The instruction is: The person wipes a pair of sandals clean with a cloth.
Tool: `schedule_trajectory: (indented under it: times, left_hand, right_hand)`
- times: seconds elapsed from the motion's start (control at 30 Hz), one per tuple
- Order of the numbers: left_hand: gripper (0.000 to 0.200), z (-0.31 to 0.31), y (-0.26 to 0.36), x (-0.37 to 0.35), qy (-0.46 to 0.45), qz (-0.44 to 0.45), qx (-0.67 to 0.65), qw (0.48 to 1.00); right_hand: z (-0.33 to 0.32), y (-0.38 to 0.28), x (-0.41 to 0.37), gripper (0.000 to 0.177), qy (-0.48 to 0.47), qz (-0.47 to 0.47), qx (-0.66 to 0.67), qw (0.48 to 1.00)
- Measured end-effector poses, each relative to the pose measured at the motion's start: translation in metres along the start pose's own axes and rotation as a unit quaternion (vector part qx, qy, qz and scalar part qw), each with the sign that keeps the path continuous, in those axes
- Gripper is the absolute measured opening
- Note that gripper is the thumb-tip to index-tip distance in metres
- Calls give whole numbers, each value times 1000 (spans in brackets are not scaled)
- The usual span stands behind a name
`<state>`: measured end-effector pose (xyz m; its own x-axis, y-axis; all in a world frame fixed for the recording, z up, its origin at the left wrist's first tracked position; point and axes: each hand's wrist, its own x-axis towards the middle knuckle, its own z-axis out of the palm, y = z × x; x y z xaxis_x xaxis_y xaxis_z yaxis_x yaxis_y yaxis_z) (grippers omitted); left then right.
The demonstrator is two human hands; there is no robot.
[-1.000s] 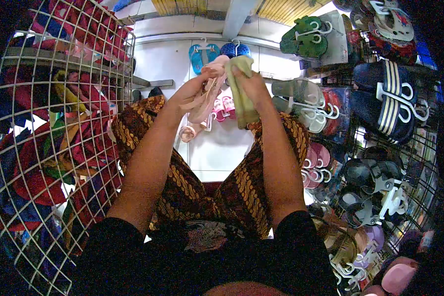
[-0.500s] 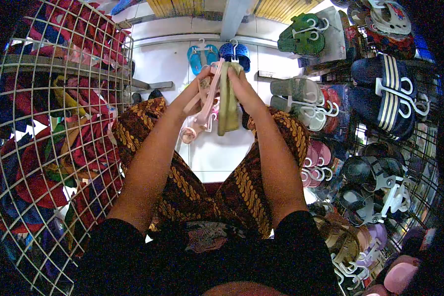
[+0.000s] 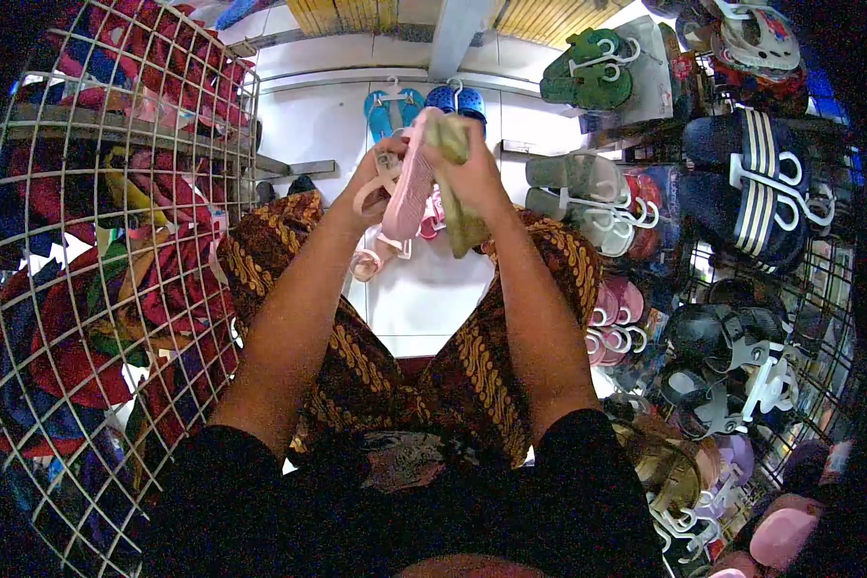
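My left hand (image 3: 372, 181) is closed around a pink sandal (image 3: 414, 183), held upright with its ribbed sole turned to the right. My right hand (image 3: 472, 178) grips an olive-green cloth (image 3: 450, 138). Part of the cloth lies against the upper end of the sole, and its loose end hangs below my hand. Under my hands, a second pink item (image 3: 368, 264) with a round end shows in part beside a white hanger. Blue flip-flops (image 3: 393, 111) and blue clogs (image 3: 456, 100), both on hangers, lie just beyond my hands.
At left stands a wire grid (image 3: 154, 318) with red and other coloured cloth items behind it. Along the right, a rack holds footwear on white hangers: green sandals (image 3: 590, 72), navy striped slides (image 3: 747, 188) and black sandals (image 3: 713, 366). White floor tiles (image 3: 424, 308) show between my knees.
The pink sandal has turned so its sole shows more broadly. My right hand has shifted, and the cloth has gone from hanging straight to bunched over the sandal's upper end.
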<state>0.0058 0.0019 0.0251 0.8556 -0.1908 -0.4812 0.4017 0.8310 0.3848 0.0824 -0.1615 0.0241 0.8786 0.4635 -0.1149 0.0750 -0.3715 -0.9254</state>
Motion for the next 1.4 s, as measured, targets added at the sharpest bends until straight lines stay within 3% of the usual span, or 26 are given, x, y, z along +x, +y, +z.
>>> schedule_trajectory:
  times: [0.07, 0.1, 0.17, 0.23, 0.3, 0.37, 0.4, 0.43, 0.53, 0.6, 0.63, 0.67, 0.73, 0.83, 0.9, 0.93, 0.97, 1.03, 1.13, 1.17, 1.2, 1.23, 1.27, 1.3, 1.33, 1.4]
  left_hand:
    - [27, -6, -2, -3, 18, 71, 49, 996]
    - [27, -1, -1, -8, 33, 92, 72, 993]
    - [28, 13, -2, -12, 82, 80, 113, 987]
    - [31, 1, -5, -4, -22, 36, -2, 999]
    - [35, -4, -3, 7, -143, -26, -142, 979]
    - [39, -7, -6, 2, -23, 82, 34, 996]
    - [41, 0, -5, -5, 49, 117, 126, 984]
    - [39, -2, -6, -4, 34, 127, 164, 978]
    - [36, 20, 2, -15, 61, 41, 118, 990]
    - [36, 19, 1, -13, 51, 64, 99, 992]
    - [36, 13, 1, -9, 40, 66, 71, 994]
    - [37, 6, 1, -4, 30, 67, 43, 996]
    - [37, -7, 0, 2, -20, 30, -49, 998]
    - [36, 9, -5, -6, 59, 54, 137, 987]
    - [36, -1, -5, 0, -34, -43, -55, 997]
    - [36, -10, -6, 2, -11, 98, 163, 982]
    - [36, -19, -6, 3, 10, 232, 369, 900]
    - [36, -23, -8, 2, -8, 336, 537, 774]
    - [34, -18, -10, -4, -87, 318, 487, 809]
    - [33, -12, -9, -5, -88, 332, 461, 818]
    - [33, -7, -8, -6, -90, 346, 435, 826]
    - [32, 8, -11, -10, -18, 187, 220, 957]
    - [31, 16, -12, -12, 58, 11, -16, 998]
    - [30, 8, -9, -11, 56, 36, -6, 998]
    - [30, 1, -6, -9, 54, 60, 5, 997]
    - [29, -3, -10, -1, 37, 39, 22, 998]
  right_hand:
    - [8, 13, -1, 64, -66, -67, -2, 996]
    - [8, 10, -1, 59, -26, -104, -56, 993]
    - [4, 9, 0, 59, 49, -44, -114, 991]
    - [-1, 5, 4, 60, 83, 4, -120, 989]
    - [-3, -2, 1, 61, 28, -76, -116, 990]
    - [-1, -9, -4, 62, -11, -147, -90, 985]
    - [-2, -7, -3, 61, 7, -132, -84, 988]
    - [-3, -6, 0, 61, 25, -116, -78, 990]
    - [-2, -3, 0, 67, 57, -79, -62, 993]
    - [-3, -5, -1, 74, 74, -61, -57, 994]
    - [-2, -22, -7, 80, 34, -34, -79, 996]
    - [5, -7, -7, 77, -9, -69, 16, 997]
    - [3, -15, -8, 71, -27, -69, -17, 997]
    - [-8, -12, -1, 59, 81, -20, -37, 996]
    - [-5, -9, -1, 58, 53, -58, -7, 997]
    - [-2, -6, 0, 57, 39, -78, 8, 996]
    - [6, 0, -2, 58, 3, -103, 36, 994]
    - [6, -7, -6, 56, -12, -90, 4, 996]
    - [2, 7, 7, 53, 95, -17, 25, 995]
    - [-2, 11, 7, 53, 105, 59, 87, 989]
    - [-2, 10, 7, 54, 80, 36, 83, 993]
    - [-1, 10, 6, 54, 54, 16, 78, 995]
    - [1, 11, 3, 55, 27, -4, 72, 997]
    - [5, 8, -1, 57, -37, 20, 121, 992]
    - [5, 4, -4, 57, -71, -40, 91, 992]
    - [6, 7, -3, 58, -66, -8, 124, 990]
